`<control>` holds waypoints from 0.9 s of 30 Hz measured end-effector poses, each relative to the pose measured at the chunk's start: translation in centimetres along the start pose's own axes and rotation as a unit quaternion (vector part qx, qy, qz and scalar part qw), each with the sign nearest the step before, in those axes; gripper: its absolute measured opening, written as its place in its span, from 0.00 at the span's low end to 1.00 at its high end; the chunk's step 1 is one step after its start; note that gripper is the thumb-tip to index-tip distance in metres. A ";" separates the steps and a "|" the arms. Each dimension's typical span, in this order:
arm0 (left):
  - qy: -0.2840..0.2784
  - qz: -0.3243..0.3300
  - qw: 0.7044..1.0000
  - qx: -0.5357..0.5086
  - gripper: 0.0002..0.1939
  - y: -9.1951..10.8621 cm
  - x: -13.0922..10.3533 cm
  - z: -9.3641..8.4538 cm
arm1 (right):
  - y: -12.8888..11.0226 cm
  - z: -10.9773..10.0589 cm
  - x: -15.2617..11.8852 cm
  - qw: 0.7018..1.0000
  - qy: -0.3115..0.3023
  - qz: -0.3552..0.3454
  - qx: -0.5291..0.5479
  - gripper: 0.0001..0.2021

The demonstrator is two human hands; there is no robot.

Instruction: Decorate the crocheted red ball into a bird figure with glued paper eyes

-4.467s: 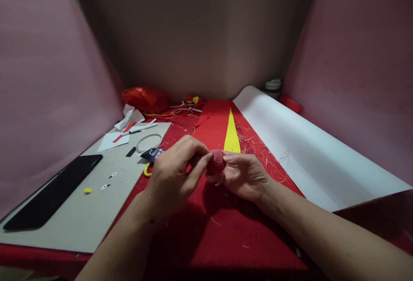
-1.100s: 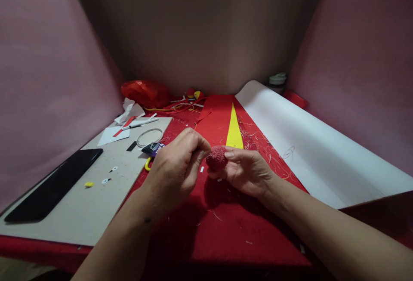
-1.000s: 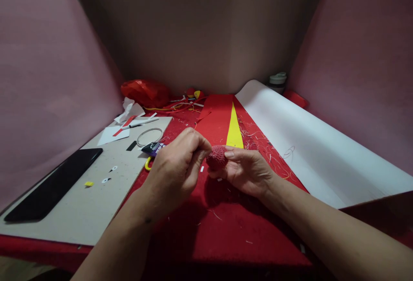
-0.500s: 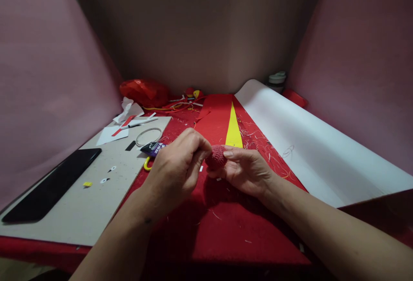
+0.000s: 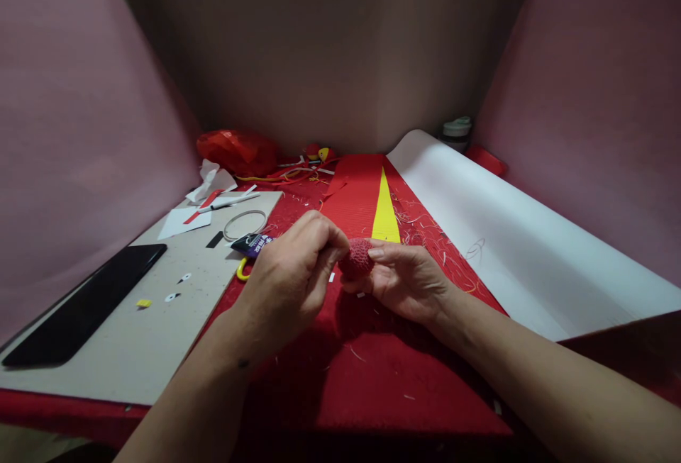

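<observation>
Right of the grey board (image 5: 122,346), the red cloth (image 5: 367,385) runs between the two forearms to its near edge, strewn with loose threads and a few white snippets. Room to the board's right is bounded by a big white sheet (image 5: 479,229), slanting from the far end towards the near right and curling up at its far corner. The board's own right edge passes under the left forearm, and a black slab (image 5: 88,307) lies along its left edge.

At the board's right edge, just beside the left hand (image 5: 290,268), a dark purple packet (image 5: 251,244) carries white lettering, too small and slanted to read. A yellow loop (image 5: 242,269) shows just below the packet.

The task's thing, a textured red ball (image 5: 356,259), is held up over the cloth, well to the right of the board. The right hand (image 5: 401,282) grips its right side, thumb on the upper face and fingers underneath. The left hand has thumb and forefinger pressed together at the ball's board-facing side; whether they pinch its rim or something thin there is hard to tell, since the knuckles cover the spot.
</observation>
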State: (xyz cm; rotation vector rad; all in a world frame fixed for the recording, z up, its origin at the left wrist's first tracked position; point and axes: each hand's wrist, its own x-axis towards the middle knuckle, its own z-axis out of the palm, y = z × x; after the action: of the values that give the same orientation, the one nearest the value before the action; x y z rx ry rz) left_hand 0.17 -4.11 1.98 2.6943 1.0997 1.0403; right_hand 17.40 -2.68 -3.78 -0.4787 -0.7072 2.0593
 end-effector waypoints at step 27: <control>-0.003 -0.002 1.000 -0.029 0.09 -0.2 0.0 0.0 | 0.0 -0.2 0.3 1.000 -0.005 -0.008 -0.003 0.09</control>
State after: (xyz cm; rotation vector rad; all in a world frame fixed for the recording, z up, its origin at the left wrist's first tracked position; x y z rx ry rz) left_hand 0.04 -3.96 1.94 2.6471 1.0573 1.0464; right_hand 17.35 -2.34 -4.01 -0.4653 -0.7199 2.0474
